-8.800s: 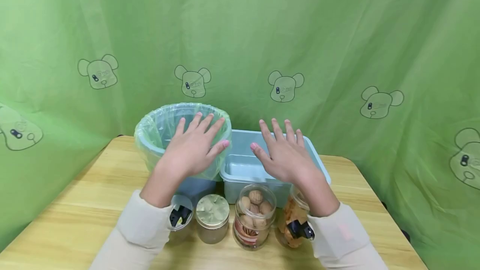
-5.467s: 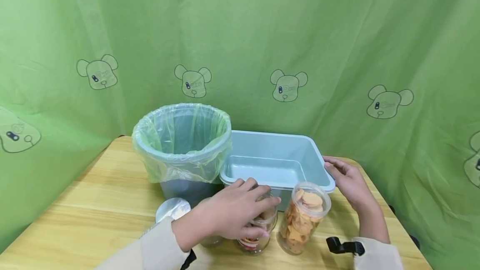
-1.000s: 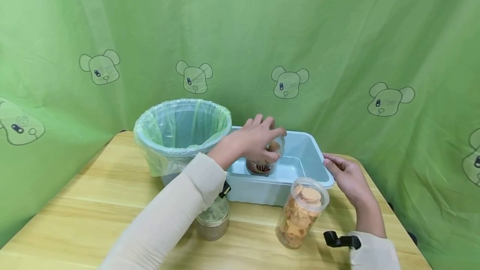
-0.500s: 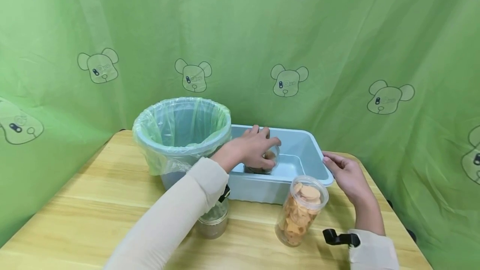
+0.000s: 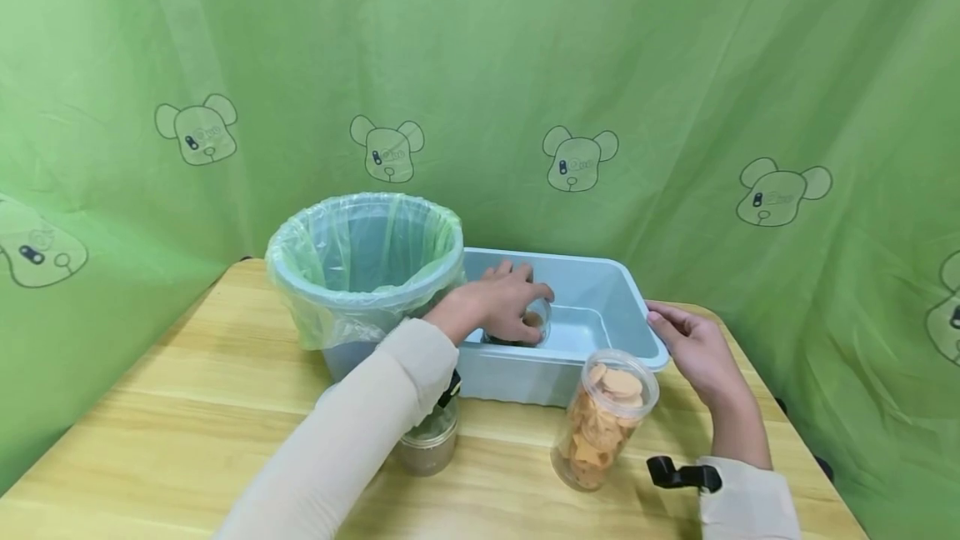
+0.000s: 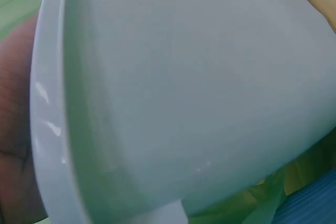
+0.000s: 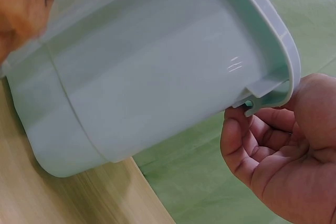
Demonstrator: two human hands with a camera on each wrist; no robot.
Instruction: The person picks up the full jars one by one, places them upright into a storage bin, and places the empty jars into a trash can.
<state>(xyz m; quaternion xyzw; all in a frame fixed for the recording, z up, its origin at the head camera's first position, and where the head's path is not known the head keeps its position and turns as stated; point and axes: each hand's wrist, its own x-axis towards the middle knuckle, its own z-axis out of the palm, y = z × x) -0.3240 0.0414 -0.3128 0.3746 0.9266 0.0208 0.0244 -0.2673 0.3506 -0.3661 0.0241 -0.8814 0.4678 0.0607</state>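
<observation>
While right hand (image 5: pixel 697 348) pinches right-side rim of pale-blue tub (image 5: pixel 517 386), right of frame centre, left hand (image 5: pixel 502 307) holds clear jar (image 5: pixel 536 319) inside tub's left half, near picture centre. Left fingers curled over jar top and sides. Jar base hidden behind tub's front wall; contact with floor cannot be told. Judgement: best lower jar level, loosen fingers only once base sits flat, withdraw straight up, avoiding bag-lined bucket (image 5: pixel 360 298) at left; steady rim throughout.

Jar (image 5: pixel 535 321) in tub (image 5: pixel 517 377) mostly behind left hand (image 5: pixel 504 304); squat jar (image 5: pixel 429 450) partly behind sleeve (image 5: pixel 360 423).
</observation>
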